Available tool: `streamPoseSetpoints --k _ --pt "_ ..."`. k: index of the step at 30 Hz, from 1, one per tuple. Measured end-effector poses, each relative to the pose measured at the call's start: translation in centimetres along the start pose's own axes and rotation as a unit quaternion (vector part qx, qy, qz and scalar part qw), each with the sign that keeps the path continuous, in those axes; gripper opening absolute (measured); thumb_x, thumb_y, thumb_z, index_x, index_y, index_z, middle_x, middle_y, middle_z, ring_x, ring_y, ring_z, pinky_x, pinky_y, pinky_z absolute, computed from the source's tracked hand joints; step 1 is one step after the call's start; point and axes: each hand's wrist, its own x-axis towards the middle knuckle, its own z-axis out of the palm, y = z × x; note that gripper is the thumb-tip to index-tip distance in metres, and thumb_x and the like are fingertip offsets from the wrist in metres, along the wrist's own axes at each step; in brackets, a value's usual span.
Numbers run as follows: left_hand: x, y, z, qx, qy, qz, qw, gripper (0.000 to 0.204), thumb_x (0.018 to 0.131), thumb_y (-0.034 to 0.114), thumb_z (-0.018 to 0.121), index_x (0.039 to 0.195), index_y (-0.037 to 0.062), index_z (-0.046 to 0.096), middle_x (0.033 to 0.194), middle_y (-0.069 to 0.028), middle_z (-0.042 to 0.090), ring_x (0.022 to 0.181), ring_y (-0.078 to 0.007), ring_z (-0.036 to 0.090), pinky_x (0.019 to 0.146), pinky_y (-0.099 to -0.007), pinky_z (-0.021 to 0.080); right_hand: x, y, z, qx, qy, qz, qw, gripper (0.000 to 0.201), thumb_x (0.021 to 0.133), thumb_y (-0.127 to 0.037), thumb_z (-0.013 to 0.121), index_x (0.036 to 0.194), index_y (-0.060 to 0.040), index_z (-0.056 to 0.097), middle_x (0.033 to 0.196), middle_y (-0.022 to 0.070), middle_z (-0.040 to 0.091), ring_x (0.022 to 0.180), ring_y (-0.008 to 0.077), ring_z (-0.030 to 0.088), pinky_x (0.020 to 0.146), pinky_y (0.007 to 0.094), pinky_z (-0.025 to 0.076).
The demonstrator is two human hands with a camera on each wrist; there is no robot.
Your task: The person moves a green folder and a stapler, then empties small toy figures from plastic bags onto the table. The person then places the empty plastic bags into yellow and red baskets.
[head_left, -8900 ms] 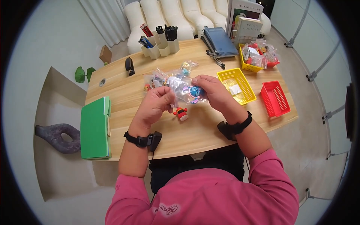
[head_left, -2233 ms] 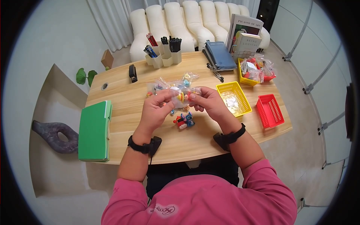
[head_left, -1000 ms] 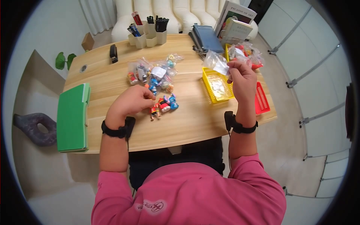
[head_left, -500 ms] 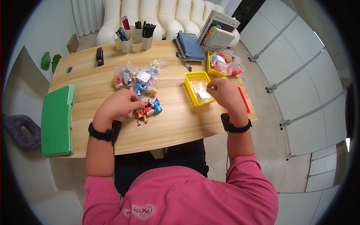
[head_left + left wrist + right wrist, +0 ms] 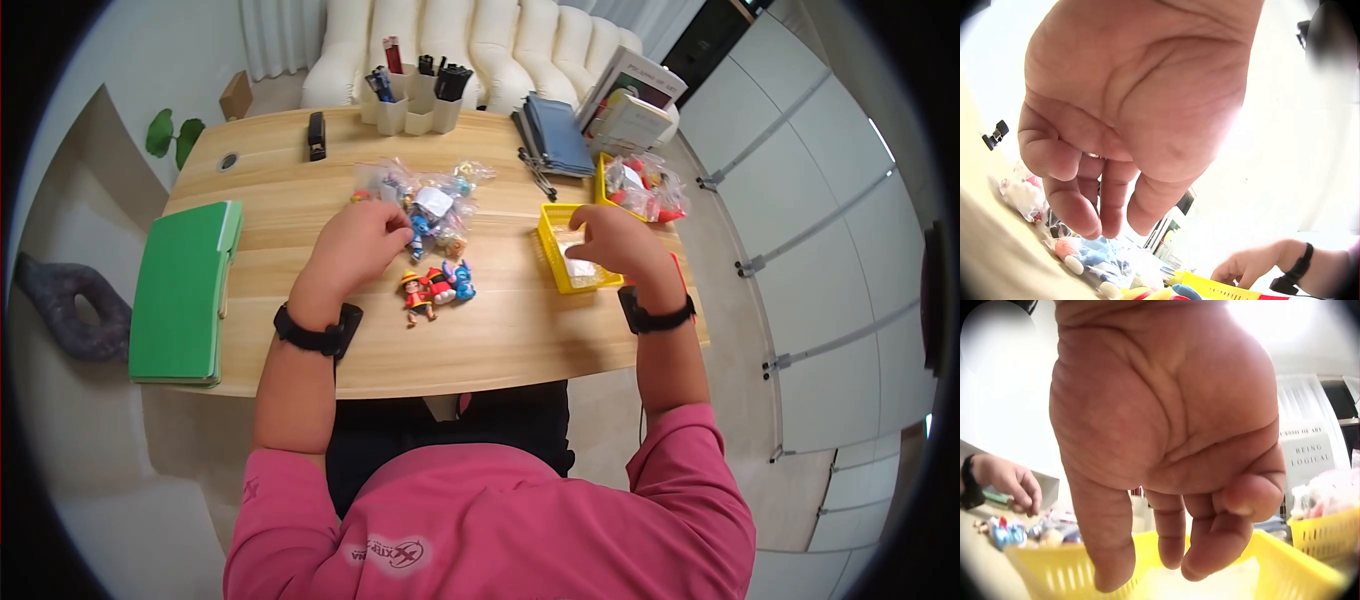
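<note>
In the head view my left hand (image 5: 365, 240) hovers beside a pile of bagged toy figures (image 5: 432, 203). Its fingers are loosely bent in the left wrist view, with nothing between them. My right hand (image 5: 622, 243) hangs over the yellow basket (image 5: 553, 262), thumb and fingers apart and holding nothing. Inside that basket lie clear plastic bags (image 5: 578, 268). Three unwrapped figures stand or lie close together near the table's front: a straw-hat figure (image 5: 415, 297), a red and black one (image 5: 440, 285) and a blue long-eared one (image 5: 461, 280).
A red basket (image 5: 679, 266) is mostly hidden behind my right forearm. Further back is another yellow basket (image 5: 604, 180) with bagged toys. Blue folders (image 5: 555, 135), books (image 5: 630, 100), pen holders (image 5: 405, 112) and a stapler (image 5: 317, 136) line the rear; a green folder (image 5: 185, 290) lies left.
The bagged figures both hands held earlier now lie unwrapped on the table, the straw-hat one last. My right hand has lowered the empty bag into the yellow basket and released it; my left moved toward the pile.
</note>
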Motion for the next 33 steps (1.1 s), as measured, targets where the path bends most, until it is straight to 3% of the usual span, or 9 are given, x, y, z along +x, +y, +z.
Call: streamPoseSetpoints --k 5,7,12,14,20,22,25,29,33 --pt "0.2 -0.1 0.6 -0.028 0.02 0.041 0.999 0.025 0.09 0.015 0.073 0.112 0.0023 0.074 0.089 -0.0127 0.072 0.079 -0.0244 0.068 0.077 -0.0361 0.054 -1.7 -6.1 -0.9 0.219 0.085 -0.065 0.97 0.035 0.088 -0.028 0.086 0.11 -0.0045 0.073 0.082 0.005 0.069 0.075 0.0156 0.064 0.067 0.0322 0.052" --pt "0.1 0.7 0.4 -0.028 -0.031 -0.031 0.999 0.04 0.089 0.018 0.073 0.127 0.0058 0.068 0.106 -0.0187 0.074 0.098 -0.0359 0.071 0.086 -0.0449 0.056 -1.1 -8.0 0.8 0.348 0.063 -0.121 0.928 0.029 0.094 -0.025 0.082 0.107 -0.0014 0.071 0.076 -0.0033 0.063 0.07 0.0034 0.053 0.061 0.0242 0.045" --pt "-0.2 0.8 0.5 -0.011 -0.035 -0.002 0.999 0.057 0.086 0.016 0.076 0.14 0.0071 0.059 0.109 -0.0195 0.073 0.102 -0.0369 0.071 0.089 -0.0455 0.056 1.5 -10.0 4.6 0.441 -0.042 -0.132 0.887 0.025 0.097 -0.02 0.079 0.108 0.0004 0.072 0.083 -0.0011 0.069 0.074 0.0055 0.06 0.066 0.0251 0.051" --pt "-0.2 0.8 0.7 -0.015 -0.053 -0.001 0.998 0.061 0.085 0.012 0.079 0.142 0.0073 0.058 0.107 -0.0141 0.073 0.092 -0.0261 0.069 0.084 -0.0372 0.057 2.7 -9.9 6.0 0.522 -0.061 -0.127 0.841 0.024 0.097 -0.018 0.078 0.11 0.0012 0.072 0.091 0.0014 0.073 0.08 0.0061 0.064 0.072 0.0247 0.053" --pt "-0.4 1.2 1.1 -0.01 -0.075 0.01 0.997 0.066 0.084 0.015 0.08 0.144 0.0069 0.056 0.12 -0.0221 0.07 0.11 -0.0388 0.068 0.094 -0.0447 0.055 3.2 -8.7 6.7 0.548 -0.061 -0.066 0.831 0.027 0.098 -0.019 0.077 0.116 0.0011 0.072 0.098 0.0036 0.075 0.087 0.0094 0.067 0.079 0.0279 0.056" --pt "-0.5 1.1 1.7 0.012 -0.053 0.032 0.998 0.077 0.083 0.014 0.082 0.152 0.0083 0.049 0.115 -0.0173 0.07 0.097 -0.0301 0.068 0.089 -0.0401 0.056 3.3 -8.5 7.3 0.548 -0.061 -0.093 0.829 0.032 0.099 -0.027 0.076 0.121 -0.0043 0.071 0.097 0.0 0.073 0.084 0.0062 0.066 0.067 0.0209 0.048" --pt "-0.4 2.0 1.3 0.004 -0.089 -0.013 0.996 0.087 0.082 0.014 0.084 0.158 0.0084 0.04 0.11 -0.0174 0.068 0.092 -0.0305 0.068 0.086 -0.0397 0.056 2.7 -8.9 7.0 0.523 -0.099 -0.053 0.845 0.032 0.1 -0.024 0.076 0.124 -0.0035 0.069 0.101 0.0011 0.074 0.087 0.0071 0.067 0.071 0.0221 0.051" --pt "0.3 0.9 2.2 -0.016 -0.078 -0.015 0.997 0.085 0.086 0.013 0.082 0.158 0.0067 0.037 0.101 -0.0129 0.066 0.084 -0.0227 0.067 0.078 -0.0354 0.055 3.4 -8.5 9.2 0.544 -0.111 -0.085 0.827 0.036 0.098 -0.023 0.078 0.125 -0.0016 0.069 0.104 0.0036 0.073 0.088 0.0095 0.066 0.074 0.0258 0.054" --pt "0.7 0.9 2.8 -0.183 -0.056 -0.042 0.981 0.071 0.092 0.009 0.078 0.153 0.0041 0.042 0.088 -0.0023 0.061 0.079 -0.0099 0.061 0.07 -0.0264 0.051 3.1 -8.7 9.2 0.57 -0.143 -0.113 0.801 0.037 0.097 -0.022 0.079 0.128 -0.003 0.068 0.104 0.0034 0.073 0.089 0.0088 0.065 0.075 0.026 0.053"
